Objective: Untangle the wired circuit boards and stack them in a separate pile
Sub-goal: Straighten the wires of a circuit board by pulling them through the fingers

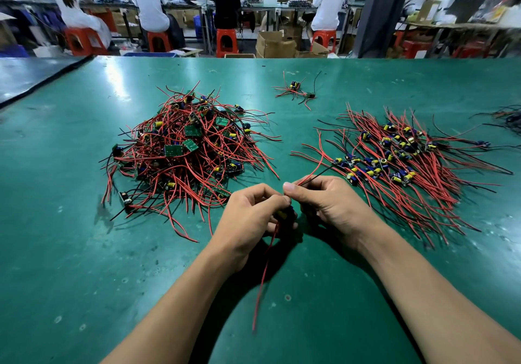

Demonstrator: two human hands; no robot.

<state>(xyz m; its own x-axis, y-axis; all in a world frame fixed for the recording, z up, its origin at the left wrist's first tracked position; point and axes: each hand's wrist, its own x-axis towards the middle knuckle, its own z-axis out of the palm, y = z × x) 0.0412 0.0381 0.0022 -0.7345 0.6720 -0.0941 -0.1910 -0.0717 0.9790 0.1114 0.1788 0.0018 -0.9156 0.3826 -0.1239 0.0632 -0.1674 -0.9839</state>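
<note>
We have one board (285, 214) between our hands, low over the near part of the table (84, 251). It sits midway between the tangle (186, 152) on the left and the sorted pile (400, 160) on the right. Our left hand (252, 217) is curled round the board, which the fingers mostly hide. Our right hand (334, 205) pinches two leads (311, 174), one red and one black, between thumb and forefinger, and they run far and right from the pinch. A long red lead (265, 273) trails from the board toward us, apart from both heaps.

The board looks clear of the tangle, so we judge the step in hand to be straightening its leads before laying it down. To do that well, we hold the board firm in the left hand and draw the right pinch outward along the leads. We pull gently (a tug at the solder joints is the risk here), until they lie straight and together. Then we set the board on the near left edge of the pile, its leads running as its neighbours' do, far-left to near-right, so nothing crosses. We should gather the trailing lead first, lest it drag.

A few boards (296, 90) lie apart at the far side, and we leave them.
</note>
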